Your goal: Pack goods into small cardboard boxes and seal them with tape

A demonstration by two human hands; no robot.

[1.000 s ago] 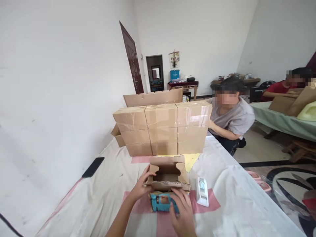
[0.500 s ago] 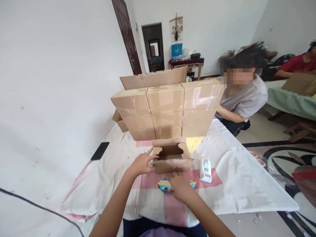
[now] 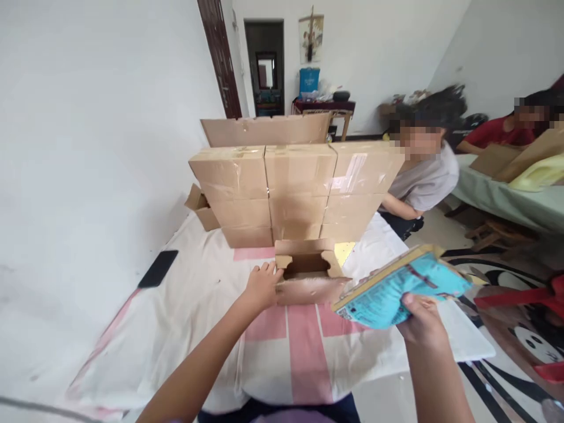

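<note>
My right hand (image 3: 420, 314) is closed around a blue snack pouch with yellow edges (image 3: 396, 291), raised and tilted above the right side of the table. Its thumb presses on the blue printed face; the other fingers are mostly hidden behind it. An open, small cardboard box (image 3: 312, 292) stands in front of me, flaps up, its visible inside dark and brown. At its left wall my left hand (image 3: 263, 285) grips the edge with bent fingers.
Taped cardboard boxes (image 3: 299, 188) form a wall behind the small box. A black phone (image 3: 158, 269) lies at left on the white and pink cloth (image 3: 185, 335). Another open box (image 3: 202, 211) sits behind, left. One person (image 3: 434, 176) crouches at right; another sits farther back.
My right hand has lifted the pouch off the cloth and carried it up and to the right. My left hand stays at the small box. The white device at right is now out of sight.
</note>
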